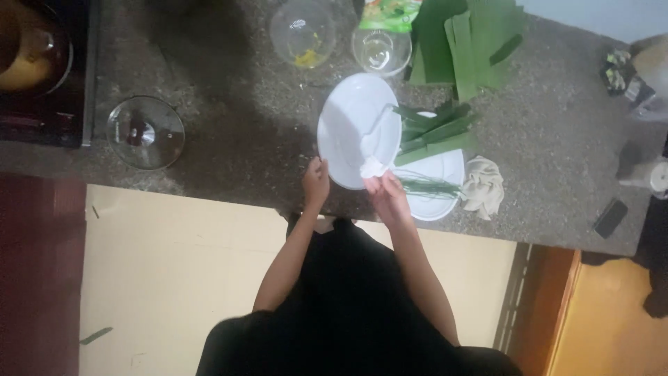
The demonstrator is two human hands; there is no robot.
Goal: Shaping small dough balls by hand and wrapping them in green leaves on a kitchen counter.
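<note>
Gripping the tilted plate [351, 129] mid-frame, left hand [315, 182] clamps its lower rim, right hand [386, 191] pinching a wad [372, 167] just right.

A home kitchen: a speckled grey stone counter [229, 139] bears a round glass pot lid [145, 132], clear glass bowls [303, 33] and cut green leaves [465, 42].

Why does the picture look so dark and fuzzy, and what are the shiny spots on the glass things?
In the head view the light is dim, so the hands, left hand and right hand, look soft and grainy; a big shadow darkens the stone counter beside the white plate; small bright glints show on the glass lid and the two glass bowls.
</note>
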